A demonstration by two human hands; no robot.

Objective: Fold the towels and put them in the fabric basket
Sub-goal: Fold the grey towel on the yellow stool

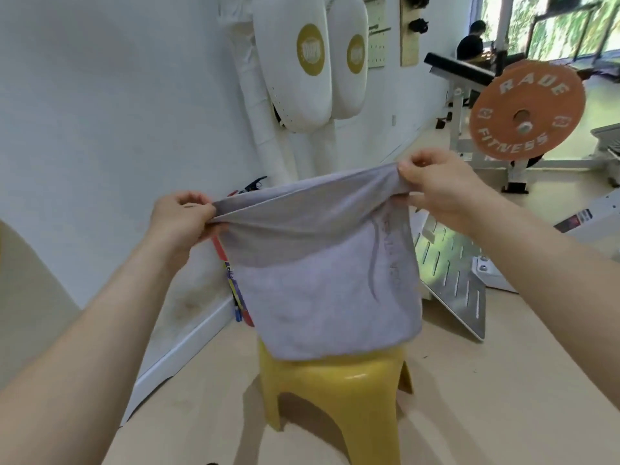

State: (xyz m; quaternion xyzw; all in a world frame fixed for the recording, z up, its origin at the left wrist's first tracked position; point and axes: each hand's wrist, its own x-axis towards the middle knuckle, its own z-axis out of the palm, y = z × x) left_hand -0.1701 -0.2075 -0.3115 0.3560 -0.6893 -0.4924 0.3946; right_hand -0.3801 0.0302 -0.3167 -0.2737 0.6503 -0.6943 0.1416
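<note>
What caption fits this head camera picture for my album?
Left hand and right hand pinch a grey towel by its top corners above a yellow stool.

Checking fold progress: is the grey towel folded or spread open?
Folded once: the grey towel shows two layers at its top edge, pinched by left hand and right hand.

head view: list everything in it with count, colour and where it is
grey cloth towel: one, grey, held up doubled over above the stool
yellow plastic stool: one, yellow, on the floor under the towel
white padded strike shields: two, white with gold discs, hanging on the wall
orange round weight plate: one, orange, white lettering, on a bar at right
silver slotted metal plate: one, silver, slanted on the floor right of the stool
seated person in dark top: one, far back by the window
left hand: one, pinches the towel's top left
right hand: one, pinches the towel's top right
</note>
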